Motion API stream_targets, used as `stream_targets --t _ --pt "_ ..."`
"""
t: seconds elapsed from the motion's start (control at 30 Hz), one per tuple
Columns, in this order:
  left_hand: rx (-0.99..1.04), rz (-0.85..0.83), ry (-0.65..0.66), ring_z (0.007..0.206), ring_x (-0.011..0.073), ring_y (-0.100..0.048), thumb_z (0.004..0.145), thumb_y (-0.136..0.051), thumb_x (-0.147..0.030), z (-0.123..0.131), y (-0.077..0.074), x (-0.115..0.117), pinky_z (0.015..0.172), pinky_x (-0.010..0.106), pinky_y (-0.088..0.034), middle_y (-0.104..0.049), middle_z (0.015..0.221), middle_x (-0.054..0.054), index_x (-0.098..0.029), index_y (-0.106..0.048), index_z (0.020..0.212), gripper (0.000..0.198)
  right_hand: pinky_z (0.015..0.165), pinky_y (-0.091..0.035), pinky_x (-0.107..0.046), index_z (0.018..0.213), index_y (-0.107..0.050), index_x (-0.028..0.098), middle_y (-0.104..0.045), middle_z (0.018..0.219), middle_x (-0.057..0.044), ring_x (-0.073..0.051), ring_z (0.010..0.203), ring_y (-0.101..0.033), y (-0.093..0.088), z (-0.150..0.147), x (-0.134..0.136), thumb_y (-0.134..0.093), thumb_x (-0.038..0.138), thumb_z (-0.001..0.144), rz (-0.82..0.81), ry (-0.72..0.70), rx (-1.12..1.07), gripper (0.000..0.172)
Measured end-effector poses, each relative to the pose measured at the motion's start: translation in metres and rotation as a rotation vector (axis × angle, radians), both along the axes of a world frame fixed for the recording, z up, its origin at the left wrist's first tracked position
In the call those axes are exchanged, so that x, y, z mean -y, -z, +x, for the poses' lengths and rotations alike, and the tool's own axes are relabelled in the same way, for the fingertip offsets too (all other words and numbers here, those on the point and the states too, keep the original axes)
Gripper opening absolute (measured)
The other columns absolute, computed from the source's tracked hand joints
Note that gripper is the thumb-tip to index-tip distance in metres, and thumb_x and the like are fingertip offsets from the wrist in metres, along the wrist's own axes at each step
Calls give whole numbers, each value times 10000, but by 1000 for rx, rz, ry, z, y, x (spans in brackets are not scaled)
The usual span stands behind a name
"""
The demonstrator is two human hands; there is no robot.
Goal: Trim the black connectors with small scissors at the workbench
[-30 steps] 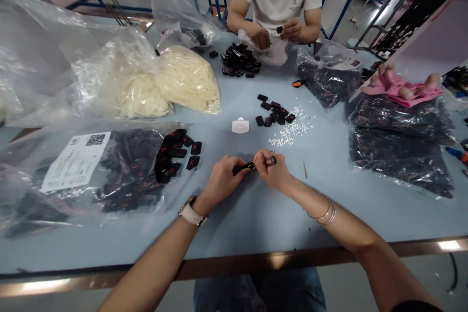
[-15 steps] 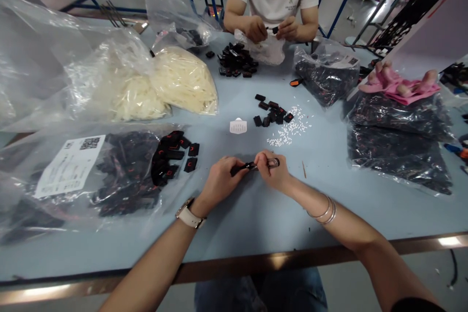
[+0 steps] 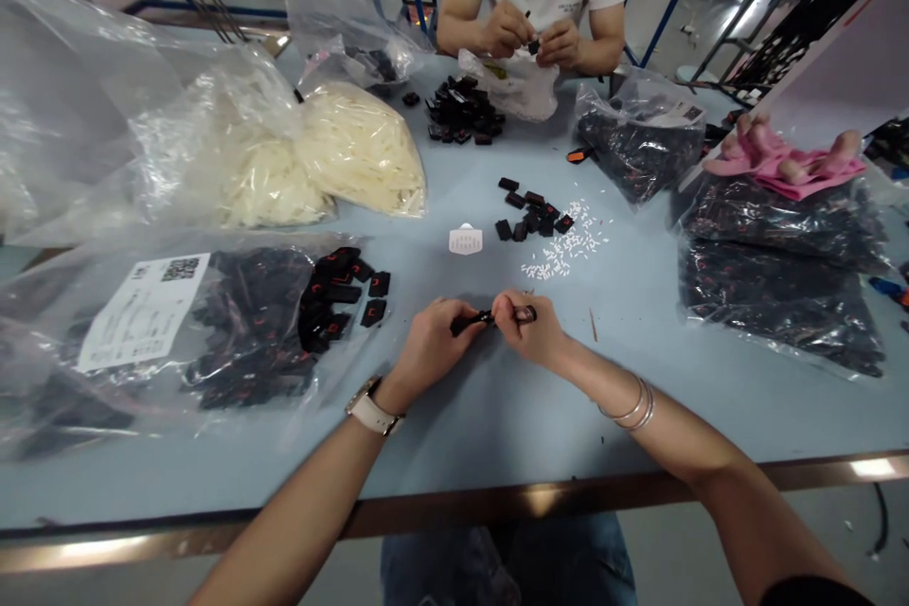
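Observation:
In front of me, low over the table, my left hand point(image 3: 435, 343) pinches a small black plastic part point(image 3: 463, 324) between thumb and fingers. My right hand point(image 3: 536, 333) is closed around a slim dark tool point(image 3: 526, 313) with a rounded, shiny end; its exact kind I cannot make out. The tool's other end meets the black part between the two hands, where fingers hide the contact. Just beyond my hands lie tiny white pieces point(image 3: 545, 271) and a loose group of black plastic parts point(image 3: 534, 220).
At left lie a bag of black parts point(image 3: 248, 331), spilling some, and a bag of cream-coloured pieces point(image 3: 362, 151). Pink gloves point(image 3: 788, 161) rest on bags point(image 3: 774, 303) at right. Across the table point(image 3: 454, 450), a co-worker's hands point(image 3: 534, 40) hold a black part near a black pile point(image 3: 465, 109).
My hands stay together, with the tool's rounded end turned slightly in my right hand. The co-worker's hands have shifted, one rising a little. The whole view has moved slightly.

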State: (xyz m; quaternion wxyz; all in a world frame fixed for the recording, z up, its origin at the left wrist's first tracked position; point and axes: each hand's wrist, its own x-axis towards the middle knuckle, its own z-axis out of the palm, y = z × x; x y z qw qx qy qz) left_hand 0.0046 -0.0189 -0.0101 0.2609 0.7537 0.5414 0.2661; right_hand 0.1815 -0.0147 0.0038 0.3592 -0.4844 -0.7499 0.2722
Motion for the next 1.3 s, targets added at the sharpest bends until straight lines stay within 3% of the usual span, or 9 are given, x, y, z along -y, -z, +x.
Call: stream_targets --t 0.33,0.63,0.77,0.87,0.93,1.0,1.1,1.2,1.3 --pt "-14 -12 -12 753 192 -621 797 -637 -227 1 0 0 676 308 -478 -681 781 34 -198 -653 809 35 544 -375 -229 667 -494 211 -545 561 7 -107 508 -476 -2 -1 0 -374 322 888 3 -20 -1 275" --pt "-1 -13 7 782 203 -615 797 -637 -215 1 -2 2 692 316 -481 -666 794 39 -188 -630 848 59 484 -361 -221 666 -532 197 -502 510 27 -92 457 -455 4 1 -3 -383 429 907 -77 89 -248 366" --pt "6 63 31 834 217 -614 766 -607 -148 6 -2 5 771 352 -491 -675 863 55 -188 -622 1000 238 398 -330 -205 642 -501 197 -455 425 44 -84 375 -428 6 4 -11 -385 583 878 -199 232 -518 468" --pt "151 58 -134 719 187 -598 759 -614 -191 1 -1 1 694 323 -490 -658 795 36 -199 -605 951 191 373 -321 -199 627 -499 197 -456 400 47 -80 345 -423 7 6 -14 -431 646 830 -247 287 -589 497" --pt "464 29 -379 546 132 -533 782 -624 -268 -9 -1 -5 550 254 -448 -594 661 -26 -209 -548 945 189 367 -321 -197 630 -507 195 -459 399 46 -80 340 -429 9 6 -14 -440 668 815 -272 288 -607 513" --pt "921 63 -624 471 92 -502 817 -603 -328 -21 -4 -13 484 199 -407 -536 597 -74 -226 -473 933 202 366 -321 -196 631 -513 192 -462 402 44 -80 344 -433 12 5 -13 -438 686 808 -282 276 -614 530" --pt "1331 104 -805 669 91 -645 811 -637 -323 -34 -12 -22 610 205 -504 -658 840 -22 -231 -425 868 238 367 -317 -195 627 -510 190 -463 413 41 -76 349 -431 12 3 -12 -433 709 800 -279 258 -611 553" --pt "1375 93 -842 891 116 -679 772 -689 -257 -36 -17 -24 791 265 -549 -647 1139 20 -239 -457 892 262 367 -306 -195 624 -498 193 -445 418 47 -72 351 -418 10 2 -10 -425 736 790 -278 245 -596 572" --pt "1339 107 -850 1050 147 -649 735 -702 -183 -35 -15 -23 880 305 -545 -592 1283 35 -240 -463 882 287 362 -282 -201 618 -494 197 -414 418 51 -72 354 -393 8 1 -8 -400 752 793 -268 226 -575 590"
